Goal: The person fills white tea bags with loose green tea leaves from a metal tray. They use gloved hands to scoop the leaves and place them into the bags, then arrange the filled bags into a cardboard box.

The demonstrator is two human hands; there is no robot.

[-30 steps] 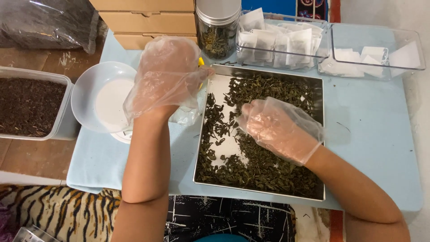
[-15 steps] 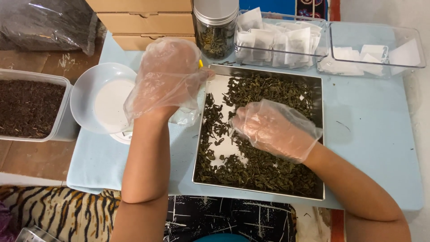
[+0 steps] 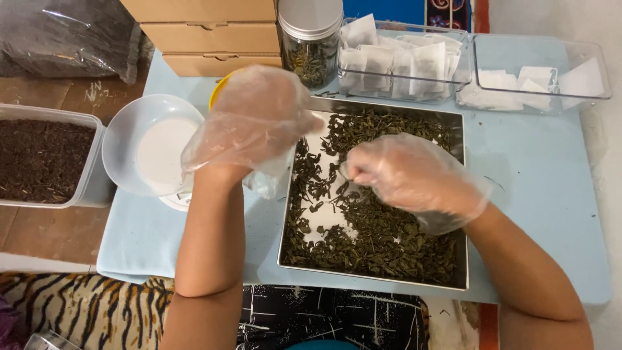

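Observation:
Both my hands wear loose clear plastic gloves. My left hand (image 3: 253,123) hovers over the left rim of a square metal tray (image 3: 372,280) and is closed around a small translucent bag (image 3: 267,183) that hangs below it. A yellow object (image 3: 218,94) peeks out behind this hand. My right hand (image 3: 411,176) rests inside the tray, fingertips pinched on dried green tea leaves (image 3: 382,236). The leaves cover most of the tray, leaving a bare patch near its left middle.
A white bowl (image 3: 152,146) sits on a scale left of the tray. A tub of dark tea (image 3: 39,159) stands at far left. Behind are cardboard boxes (image 3: 207,29), a metal-lidded jar (image 3: 311,39) and two clear bins of white paper bags (image 3: 402,58) (image 3: 538,81).
My right hand has edged a little up and left in the tray, its fingers gathering leaves. My left hand has stayed in place with the bag.

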